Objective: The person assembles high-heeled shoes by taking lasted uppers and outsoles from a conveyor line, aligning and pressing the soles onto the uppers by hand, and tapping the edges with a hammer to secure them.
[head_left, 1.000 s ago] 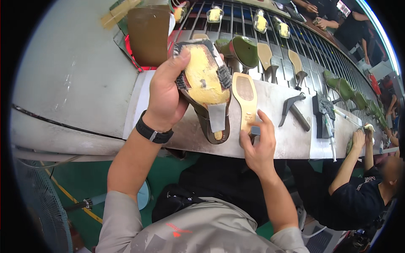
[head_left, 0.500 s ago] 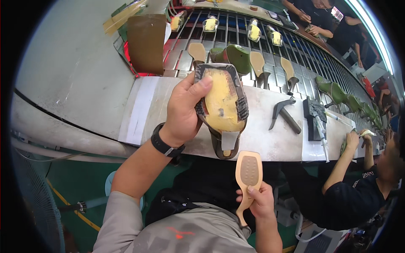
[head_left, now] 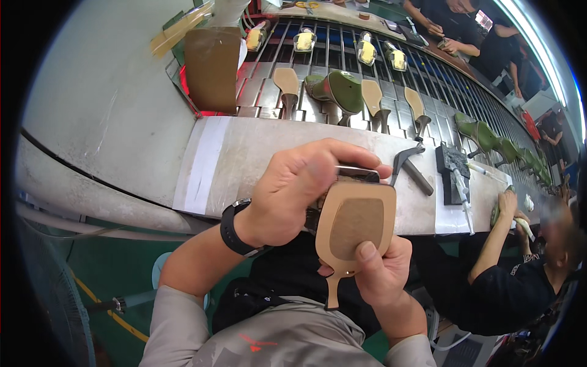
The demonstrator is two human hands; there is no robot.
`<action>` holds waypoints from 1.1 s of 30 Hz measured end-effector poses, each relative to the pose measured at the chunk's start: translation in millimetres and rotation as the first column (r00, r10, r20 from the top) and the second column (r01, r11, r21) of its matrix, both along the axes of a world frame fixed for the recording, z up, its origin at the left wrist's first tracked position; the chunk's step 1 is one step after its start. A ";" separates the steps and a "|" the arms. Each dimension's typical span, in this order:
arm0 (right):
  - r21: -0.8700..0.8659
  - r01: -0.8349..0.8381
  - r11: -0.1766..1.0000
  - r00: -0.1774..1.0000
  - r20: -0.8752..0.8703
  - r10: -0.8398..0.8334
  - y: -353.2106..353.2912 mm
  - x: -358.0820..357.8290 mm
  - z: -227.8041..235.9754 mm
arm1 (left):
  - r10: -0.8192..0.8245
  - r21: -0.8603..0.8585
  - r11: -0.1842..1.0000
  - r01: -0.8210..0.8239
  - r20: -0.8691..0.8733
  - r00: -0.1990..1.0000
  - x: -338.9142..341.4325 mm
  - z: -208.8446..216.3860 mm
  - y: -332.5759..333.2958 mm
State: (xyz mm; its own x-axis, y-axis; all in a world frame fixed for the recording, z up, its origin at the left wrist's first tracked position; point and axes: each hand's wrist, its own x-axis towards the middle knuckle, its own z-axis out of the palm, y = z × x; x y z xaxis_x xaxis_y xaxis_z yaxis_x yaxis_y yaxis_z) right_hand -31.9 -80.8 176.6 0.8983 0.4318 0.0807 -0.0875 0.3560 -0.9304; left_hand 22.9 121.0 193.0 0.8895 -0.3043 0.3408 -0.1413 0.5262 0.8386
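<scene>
In front of my body my right hand [head_left: 385, 269] grips a beige shoe sole [head_left: 385, 214] with a brown inset, its thumb on the face and the narrow end pointing down at me. My left hand [head_left: 293, 196] is closed round a dark shoe upper [head_left: 361, 174] just behind the sole, fingers curled over its far end. Most of that upper is hidden by the sole and my left hand. The sole lies close against the upper; whether they touch all along the edge I cannot tell.
A hammer [head_left: 417, 174] and a black block with a syringe [head_left: 454, 177] lie on the pale bench [head_left: 244, 147]. Beyond, a slatted conveyor [head_left: 257, 92] carries beige soles [head_left: 413, 101], green heeled shoes [head_left: 342, 92] and several yellow-bottomed shoes [head_left: 304, 41]. A co-worker [head_left: 513, 263] works at right.
The right hand has raised the sole up to the shoe upper and turned its other face up. The left hand has drawn the upper down nearer to me, its yellow underside now out of sight.
</scene>
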 end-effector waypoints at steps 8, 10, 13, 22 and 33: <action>-0.091 0.018 0.996 0.999 0.046 -0.014 8.4 -4.2 5.8 | 0.022 0.082 0.996 -0.031 0.110 0.994 -9.8 -4.9 6.1; -0.135 -0.013 0.991 0.999 0.048 0.020 6.2 -2.9 6.6 | 0.028 0.103 0.994 -0.044 0.154 0.988 -10.0 -6.0 6.9; -0.151 -0.003 0.988 0.998 0.069 0.013 6.5 -2.9 6.5 | 0.033 0.129 0.990 -0.056 0.171 0.985 -12.2 -5.5 6.7; -0.136 0.021 0.990 0.998 0.059 -0.013 11.2 -4.9 6.3 | 0.032 0.164 0.984 -0.071 0.227 0.973 -11.4 -6.8 10.7; -0.184 0.021 0.983 0.999 0.043 -0.013 13.9 -8.5 10.2 | -0.025 0.137 0.990 0.014 0.079 0.997 -21.5 7.8 19.2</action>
